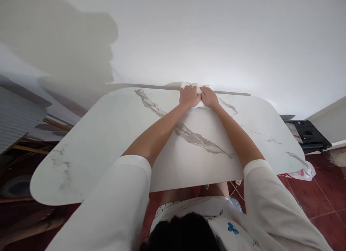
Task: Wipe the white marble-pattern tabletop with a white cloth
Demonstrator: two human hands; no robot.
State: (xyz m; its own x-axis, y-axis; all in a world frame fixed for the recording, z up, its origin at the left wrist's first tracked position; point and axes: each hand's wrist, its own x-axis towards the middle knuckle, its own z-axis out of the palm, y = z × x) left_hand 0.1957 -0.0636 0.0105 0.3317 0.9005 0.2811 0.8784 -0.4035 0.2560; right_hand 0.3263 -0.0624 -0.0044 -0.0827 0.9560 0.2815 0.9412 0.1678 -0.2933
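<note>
A white marble-look table with grey veins stretches in front of me against a white wall. Both my arms reach across it to its far edge. My left hand and my right hand lie side by side, palms down, pressing on a white cloth. The cloth is bunched at the far edge and mostly hidden under my hands. My sleeves are white.
A black device sits on the floor at the right, beside the table's end. A white plastic bag lies by the table's right corner on red floor tiles. Wooden furniture parts stand at the left.
</note>
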